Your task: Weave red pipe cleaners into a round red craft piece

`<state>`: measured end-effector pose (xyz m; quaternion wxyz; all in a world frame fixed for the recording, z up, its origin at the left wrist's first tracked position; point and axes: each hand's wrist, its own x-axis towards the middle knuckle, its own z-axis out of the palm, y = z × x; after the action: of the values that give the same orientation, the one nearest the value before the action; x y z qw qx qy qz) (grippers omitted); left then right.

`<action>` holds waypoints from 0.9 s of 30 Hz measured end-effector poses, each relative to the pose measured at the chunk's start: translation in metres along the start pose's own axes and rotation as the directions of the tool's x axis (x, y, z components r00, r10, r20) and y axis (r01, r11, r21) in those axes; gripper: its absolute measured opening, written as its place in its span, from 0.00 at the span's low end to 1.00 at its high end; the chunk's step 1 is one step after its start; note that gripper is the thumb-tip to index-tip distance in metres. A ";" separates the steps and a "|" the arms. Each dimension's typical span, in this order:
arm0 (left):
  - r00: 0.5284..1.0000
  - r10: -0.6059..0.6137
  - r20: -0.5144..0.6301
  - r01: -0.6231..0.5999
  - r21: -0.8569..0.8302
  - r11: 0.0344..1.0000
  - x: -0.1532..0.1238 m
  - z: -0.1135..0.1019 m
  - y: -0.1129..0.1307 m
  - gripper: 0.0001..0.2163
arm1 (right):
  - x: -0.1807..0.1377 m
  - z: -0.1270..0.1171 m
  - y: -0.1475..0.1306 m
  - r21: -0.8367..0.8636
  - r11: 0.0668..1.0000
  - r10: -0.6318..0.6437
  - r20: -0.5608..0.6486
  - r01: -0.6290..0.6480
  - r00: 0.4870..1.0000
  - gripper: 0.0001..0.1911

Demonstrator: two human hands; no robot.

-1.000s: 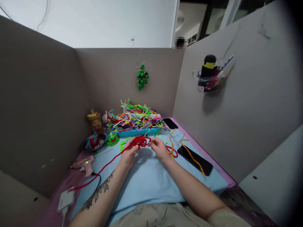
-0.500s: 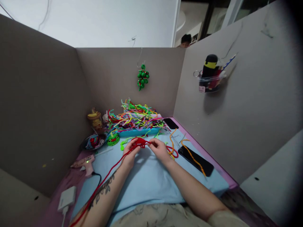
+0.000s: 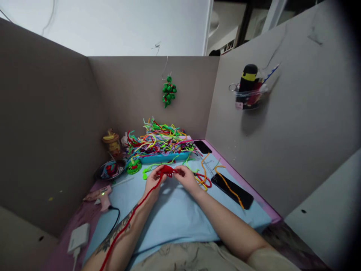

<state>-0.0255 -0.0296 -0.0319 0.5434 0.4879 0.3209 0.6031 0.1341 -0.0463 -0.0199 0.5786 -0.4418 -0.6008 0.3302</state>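
Both hands meet over the light blue mat (image 3: 175,214). My left hand (image 3: 152,184) and my right hand (image 3: 187,177) are each pinched on a small coiled red pipe-cleaner piece (image 3: 168,170) held between them. A long red tail (image 3: 124,229) of that pipe cleaner runs back from the coil along my left forearm toward the near edge.
A turquoise tray (image 3: 166,157) heaped with coloured pipe cleaners stands behind the hands. A green frog figure (image 3: 134,166), a dish (image 3: 109,170) and a jar (image 3: 112,142) sit left. A glue gun (image 3: 98,195) and white adapter (image 3: 77,237) lie near left. Two phones (image 3: 232,191) (image 3: 203,146) lie right. Grey partitions surround the desk.
The hands have drawn closer together on the red coil. The long red tail has swung from out at the left to lie along my left forearm.
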 end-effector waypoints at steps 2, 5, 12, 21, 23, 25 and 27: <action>1.000 0.009 -0.001 -0.009 0.021 1.000 0.000 0.000 -0.001 0.26 | 0.000 -0.002 0.001 -0.120 0.991 -0.073 -0.046 0.067 0.996 0.08; 1.000 0.011 0.010 -0.011 0.037 0.999 -0.001 0.001 0.001 0.26 | 0.000 -0.005 0.005 -0.237 0.965 -0.123 -0.045 0.109 0.991 0.07; 0.995 0.101 0.015 -0.102 0.122 0.987 0.001 -0.003 -0.003 0.23 | -0.023 0.012 -0.010 -0.464 0.727 -0.497 0.152 0.506 0.854 0.13; 0.995 0.095 0.008 -0.095 0.196 0.976 0.008 -0.010 -0.008 0.20 | -0.031 0.038 -0.028 -0.364 0.734 -0.438 0.391 0.573 0.809 0.11; 0.990 0.134 -0.029 -0.123 0.248 0.961 0.007 -0.010 -0.002 0.19 | -0.024 0.033 -0.025 -0.197 0.875 -0.390 0.251 0.442 0.886 0.08; 0.981 0.161 -0.108 -0.125 0.285 0.950 0.008 -0.011 0.003 0.19 | -0.015 0.025 -0.022 0.065 0.971 -0.232 0.063 0.228 0.971 0.04; 0.964 0.172 -0.204 -0.112 0.273 0.955 0.011 -0.014 0.006 0.21 | -0.005 0.017 -0.017 0.374 0.927 0.015 -0.068 0.012 0.998 0.04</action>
<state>-0.0397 -0.0186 -0.0282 0.3900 0.5053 0.4203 0.6449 0.1151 -0.0553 -0.0087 0.6725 -0.3350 -0.5061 0.4236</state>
